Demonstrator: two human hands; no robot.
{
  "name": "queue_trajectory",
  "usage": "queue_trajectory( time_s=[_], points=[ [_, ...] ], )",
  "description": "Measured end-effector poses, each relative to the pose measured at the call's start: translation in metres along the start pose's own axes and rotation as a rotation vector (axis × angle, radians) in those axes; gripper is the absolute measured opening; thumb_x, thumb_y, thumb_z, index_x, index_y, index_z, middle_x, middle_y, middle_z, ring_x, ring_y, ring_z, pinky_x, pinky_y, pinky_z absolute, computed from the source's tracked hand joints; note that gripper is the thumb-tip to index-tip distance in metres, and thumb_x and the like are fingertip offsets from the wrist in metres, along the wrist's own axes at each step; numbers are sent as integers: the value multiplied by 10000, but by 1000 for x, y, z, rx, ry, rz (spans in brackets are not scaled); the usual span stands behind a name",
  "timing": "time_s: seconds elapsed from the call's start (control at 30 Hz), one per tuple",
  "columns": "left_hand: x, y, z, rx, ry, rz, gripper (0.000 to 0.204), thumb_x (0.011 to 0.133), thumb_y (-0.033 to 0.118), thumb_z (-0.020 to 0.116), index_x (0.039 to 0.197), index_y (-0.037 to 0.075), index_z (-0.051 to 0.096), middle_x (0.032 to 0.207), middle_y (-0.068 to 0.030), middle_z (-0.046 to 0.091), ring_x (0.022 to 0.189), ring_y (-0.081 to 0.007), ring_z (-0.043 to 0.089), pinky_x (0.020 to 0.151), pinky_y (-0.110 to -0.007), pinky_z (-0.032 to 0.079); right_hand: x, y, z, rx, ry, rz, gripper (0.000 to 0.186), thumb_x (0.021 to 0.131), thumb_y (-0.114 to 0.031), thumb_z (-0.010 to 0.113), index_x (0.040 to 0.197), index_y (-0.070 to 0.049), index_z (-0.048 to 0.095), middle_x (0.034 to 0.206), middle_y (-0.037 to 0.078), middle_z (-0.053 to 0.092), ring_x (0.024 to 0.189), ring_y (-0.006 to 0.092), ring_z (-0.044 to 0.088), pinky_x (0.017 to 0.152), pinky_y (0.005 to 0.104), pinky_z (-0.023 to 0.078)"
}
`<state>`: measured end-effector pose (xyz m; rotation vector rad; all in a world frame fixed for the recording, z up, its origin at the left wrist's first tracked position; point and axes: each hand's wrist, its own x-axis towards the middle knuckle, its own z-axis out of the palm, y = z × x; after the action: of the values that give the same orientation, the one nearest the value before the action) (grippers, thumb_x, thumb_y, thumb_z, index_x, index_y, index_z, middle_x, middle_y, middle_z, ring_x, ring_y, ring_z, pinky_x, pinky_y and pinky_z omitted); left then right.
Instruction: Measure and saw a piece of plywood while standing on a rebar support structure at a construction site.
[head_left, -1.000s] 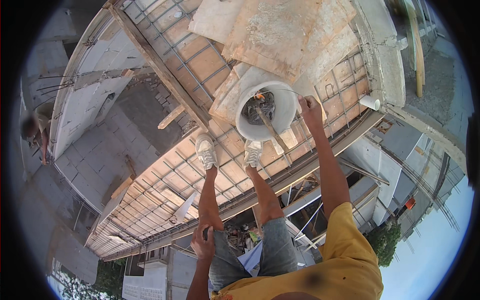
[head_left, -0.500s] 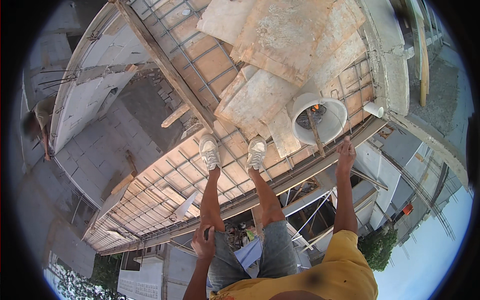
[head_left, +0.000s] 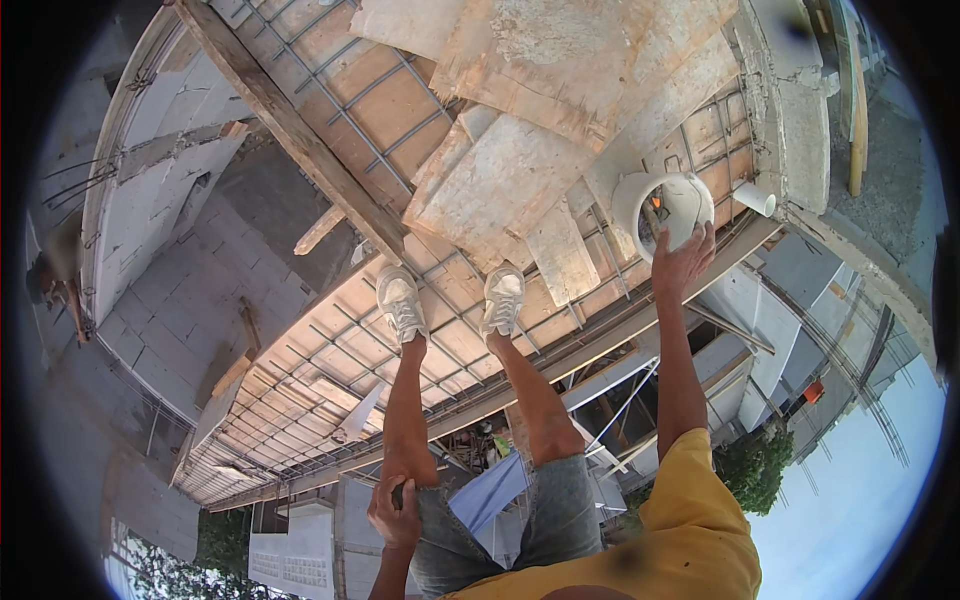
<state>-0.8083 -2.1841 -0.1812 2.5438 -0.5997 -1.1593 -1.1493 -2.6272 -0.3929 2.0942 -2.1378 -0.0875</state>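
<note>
My right hand is at the near rim of a whitish bucket, fingers bent over the edge. The bucket is tilted, and its mouth shows a thin wire handle, something orange and dark contents I cannot make out. Exactly how the fingers grip it is partly hidden. My left hand is closed beside my left knee, with a small dark object between thumb and fingers. Both my shoes stand on a grid of steel bars over plywood.
Loose plywood sheets lie ahead of my feet. A long timber crosses at the left. A short white pipe stands near the bucket. Behind my heels runs the formwork edge, with a drop below. Another person is at the far left.
My right hand has reached forward to the bucket, which has tipped over from upright and shifted slightly right. My left hand stays by the knee.
</note>
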Motion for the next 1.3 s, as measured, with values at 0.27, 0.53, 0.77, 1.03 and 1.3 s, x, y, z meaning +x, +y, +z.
queue_trajectory(
  time_s=[0.27, 0.53, 0.77, 1.03, 1.3],
  points=[
    [7, -5, 2, 23, 44, 79, 164, 878, 103, 785, 986, 41, 678, 834, -150, 672, 692, -335, 656, 606, -414, 500, 83, -133, 106, 739, -148, 250, 843, 929, -315, 753, 1571, 13, 316, 1548, 195, 435, 1360, 391, 461, 1171, 520, 349],
    [2, -23, -6, 2, 68, 33, 193, 875, 153, 802, 998, 70, 679, 822, -141, 668, 684, -327, 651, 597, -400, 492, 141, -118, 169, 1146, -738, 860, 602, 951, -552, 709, 1329, -91, 629, 1273, 85, 629, 1114, 244, 613, 1004, 432, 494],
    [-12, -33, 1, 0, 85, 100, 180, 890, 171, 784, 1017, 78, 696, 879, -153, 708, 784, -360, 710, 675, -446, 554, 158, -160, 36, 1298, -880, 722, 386, 998, -483, 679, 1121, -118, 681, 1009, 42, 680, 902, 190, 660, 830, 402, 569],
    [-5, 79, -68, 96, 181, 438, 582, 845, 286, 810, 1381, 180, 609, 1022, -116, 677, 853, -324, 666, 749, -472, 533, 114, -163, -251, 1495, -1032, 827, 294, 1026, -334, 669, 1200, -101, 631, 1062, 86, 689, 904, 217, 705, 882, 443, 619],
    [-41, 257, -233, 488, 356, 1011, 745, 772, 323, 825, 1468, 269, 563, 1287, -95, 596, 1137, -311, 551, 913, -475, 426, -59, -101, -500, 1504, -1278, 810, 262, 1019, -281, 676, 1190, -90, 624, 842, 14, 645, 647, 130, 666, 944, 475, 616]
  ],
)
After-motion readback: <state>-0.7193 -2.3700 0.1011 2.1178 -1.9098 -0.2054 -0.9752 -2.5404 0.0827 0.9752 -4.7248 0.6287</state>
